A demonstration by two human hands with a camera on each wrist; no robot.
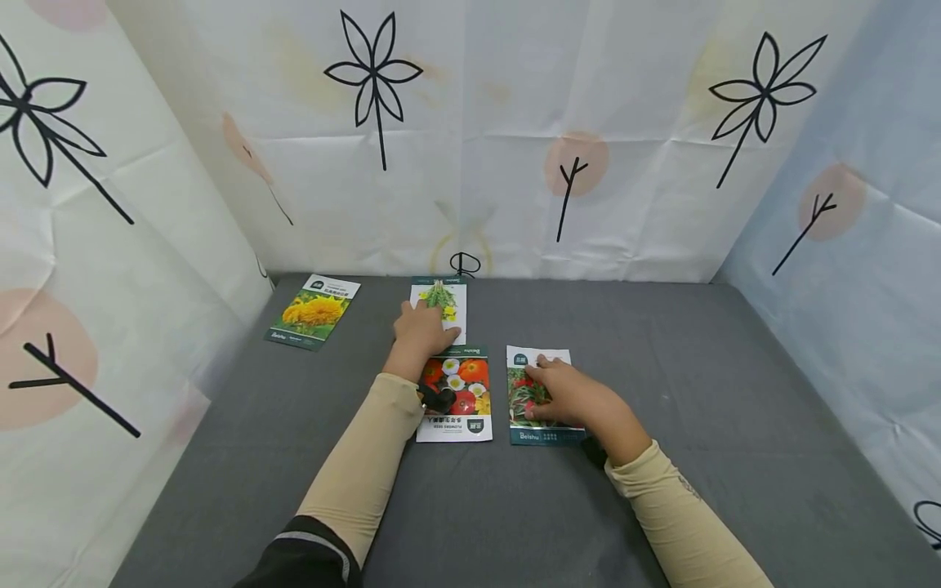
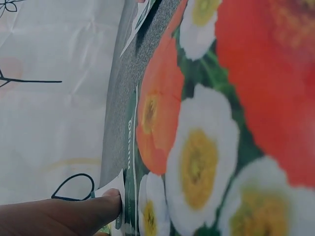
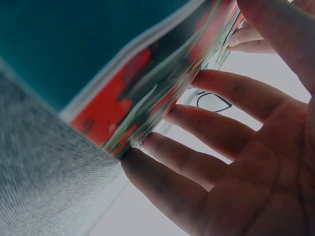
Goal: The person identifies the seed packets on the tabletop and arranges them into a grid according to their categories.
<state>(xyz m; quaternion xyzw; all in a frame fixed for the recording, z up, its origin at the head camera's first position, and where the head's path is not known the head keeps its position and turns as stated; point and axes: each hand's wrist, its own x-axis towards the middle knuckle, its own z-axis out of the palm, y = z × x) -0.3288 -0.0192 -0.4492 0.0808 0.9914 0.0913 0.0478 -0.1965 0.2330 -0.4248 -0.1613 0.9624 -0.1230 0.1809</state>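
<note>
As L hand [image 1: 422,331] lies loose on white-yellow pkt [image 1: 444,296], R hand [image 1: 577,398] likewise on red-flower pkt [image 1: 518,388], uneven push could skew 'em.

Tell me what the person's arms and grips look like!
The left grip and right grip wear no gloves. There's a left beige sleeve and a right beige sleeve with a small dark marking. The left arm also has a black outer sleeve with a pale stripe. Something black sits at each wrist.
</note>
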